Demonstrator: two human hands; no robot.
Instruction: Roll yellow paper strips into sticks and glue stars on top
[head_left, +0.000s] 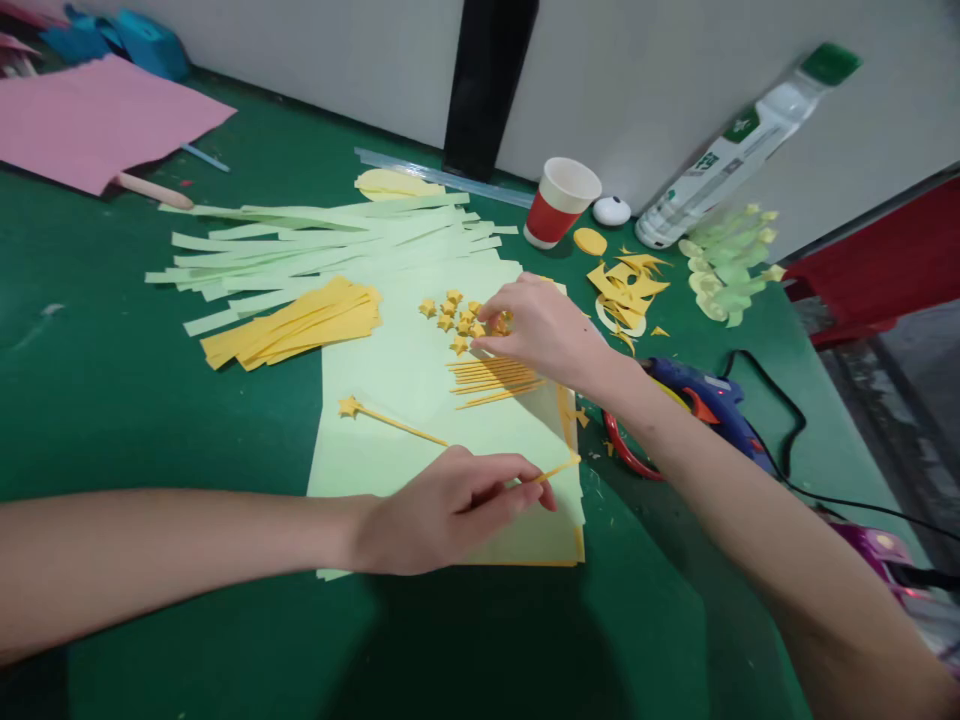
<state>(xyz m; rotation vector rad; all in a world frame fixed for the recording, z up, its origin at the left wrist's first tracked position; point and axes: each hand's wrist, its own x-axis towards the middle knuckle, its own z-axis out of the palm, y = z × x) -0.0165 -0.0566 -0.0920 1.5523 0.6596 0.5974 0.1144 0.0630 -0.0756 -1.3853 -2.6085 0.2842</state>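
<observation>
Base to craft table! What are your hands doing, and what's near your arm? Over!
Left hand pinching yellow stick. Right hand at yellow stars, grip unclear. Blue glue gun beside right forearm.

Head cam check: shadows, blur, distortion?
Head view: dark shadow on the green table below the pale-green paper; head view: softer shadow on that paper beneath the right hand, yellow stars distinguishable; head view: bottle leans outward, likely wide-angle distortion, its small lettering too blurred to read.
</observation>
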